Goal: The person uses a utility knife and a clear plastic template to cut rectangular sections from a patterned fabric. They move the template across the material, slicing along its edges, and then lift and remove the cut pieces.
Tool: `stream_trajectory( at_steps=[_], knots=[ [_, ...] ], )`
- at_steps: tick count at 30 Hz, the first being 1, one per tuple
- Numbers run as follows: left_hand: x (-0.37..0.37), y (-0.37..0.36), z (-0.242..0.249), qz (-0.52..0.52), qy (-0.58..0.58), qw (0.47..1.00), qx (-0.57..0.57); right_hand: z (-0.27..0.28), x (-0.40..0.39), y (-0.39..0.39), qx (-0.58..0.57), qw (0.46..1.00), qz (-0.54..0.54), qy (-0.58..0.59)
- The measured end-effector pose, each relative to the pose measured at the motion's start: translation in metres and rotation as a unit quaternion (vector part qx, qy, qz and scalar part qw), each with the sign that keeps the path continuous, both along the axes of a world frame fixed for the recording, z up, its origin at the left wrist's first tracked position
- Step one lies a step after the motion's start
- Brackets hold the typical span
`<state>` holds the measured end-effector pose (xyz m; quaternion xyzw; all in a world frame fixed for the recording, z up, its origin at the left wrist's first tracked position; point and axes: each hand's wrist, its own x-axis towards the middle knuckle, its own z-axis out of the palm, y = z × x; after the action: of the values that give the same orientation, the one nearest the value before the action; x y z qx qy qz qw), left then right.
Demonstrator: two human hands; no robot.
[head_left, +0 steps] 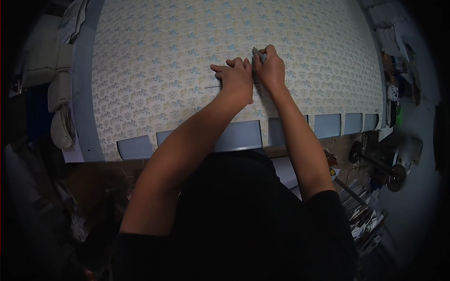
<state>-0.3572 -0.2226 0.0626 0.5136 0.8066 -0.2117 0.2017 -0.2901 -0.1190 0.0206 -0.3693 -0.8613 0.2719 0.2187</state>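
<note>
A large cream sheet (154, 61) with a small blue and tan floral print covers the tabletop. My left hand (236, 79) lies on it, fingers spread and pointing away from me. Beside it on the right, my right hand (272, 69) is closed around a small grey-green tool (257, 52) whose kind I cannot tell. A thin dark line (212, 87) runs across the sheet and passes under my left hand. Farther up, a fainter line crosses the print. Several rectangular openings (239, 135) along the sheet's near edge show the blue-grey surface underneath.
The blue-grey table (85, 103) shows along the left side of the sheet. Folded pale cloth bundles (48, 70) sit beyond that edge. At the lower right are a dark bar with round ends (397, 177) and stacked papers (368, 220).
</note>
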Motion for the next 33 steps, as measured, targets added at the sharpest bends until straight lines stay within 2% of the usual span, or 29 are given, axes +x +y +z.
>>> stream_trajectory(
  at_steps=[3, 6, 9, 10, 12, 14, 16, 22, 25, 33],
  knots=[
    [0.002, -0.001, 0.001, 0.0, 0.011, 1.0, 0.01, 0.0, 0.005, 0.005, -0.01, 1.0, 0.007, 0.003],
    [0.004, -0.005, 0.0, 0.007, 0.013, 0.999, 0.034, 0.01, 0.011, 0.029, -0.04, 0.997, 0.058, -0.019],
    [0.003, -0.008, -0.011, 0.008, 0.009, 0.998, 0.061, 0.026, 0.009, 0.071, -0.07, 0.967, 0.236, -0.071],
    [0.003, -0.009, -0.008, 0.014, 0.011, 0.998, 0.056, 0.028, 0.005, 0.085, -0.074, 0.965, 0.242, -0.069],
    [0.003, -0.009, -0.002, 0.007, 0.002, 0.998, 0.055, 0.031, -0.011, 0.109, -0.082, 0.915, 0.38, -0.104],
    [0.005, -0.009, 0.0, 0.01, 0.006, 0.998, 0.059, 0.041, -0.027, 0.113, -0.058, 0.901, 0.411, -0.124],
    [0.006, -0.01, -0.001, 0.01, 0.013, 0.998, 0.063, 0.041, -0.044, 0.112, -0.048, 0.862, 0.483, -0.144],
    [0.005, -0.008, -0.009, 0.034, 0.019, 0.998, 0.055, 0.031, -0.107, 0.055, -0.059, 0.828, 0.547, -0.106],
    [0.004, -0.012, -0.017, 0.024, -0.009, 0.994, 0.104, 0.023, -0.126, 0.031, -0.039, 0.828, 0.556, -0.059],
    [0.005, -0.018, -0.015, 0.054, -0.03, 0.987, 0.145, 0.02, -0.125, 0.026, -0.088, 0.838, 0.53, -0.092]
  ],
)
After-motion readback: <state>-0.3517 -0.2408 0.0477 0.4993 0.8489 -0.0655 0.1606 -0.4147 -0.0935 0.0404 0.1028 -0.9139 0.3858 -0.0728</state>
